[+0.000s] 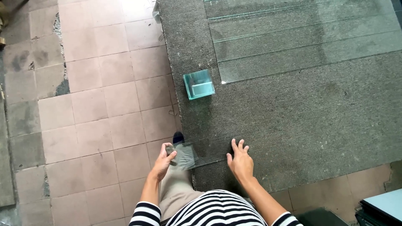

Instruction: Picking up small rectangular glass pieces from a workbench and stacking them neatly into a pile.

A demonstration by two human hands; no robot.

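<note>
A narrow clear glass strip (201,154) lies across the near left corner of a grey carpeted table (301,117) and juts past its edge. My left hand (164,161) grips the overhanging end of that strip. My right hand (240,160) rests flat, fingers spread, on the strip's other end and the carpet. Farther along the left edge stands a small stack of square green-tinted glass pieces (198,84).
Several large clear glass sheets (305,37) lie overlapping on the far part of the table. A worn pink tiled floor (96,109) lies to the left. A dark-framed pale panel (383,207) sits at the bottom right.
</note>
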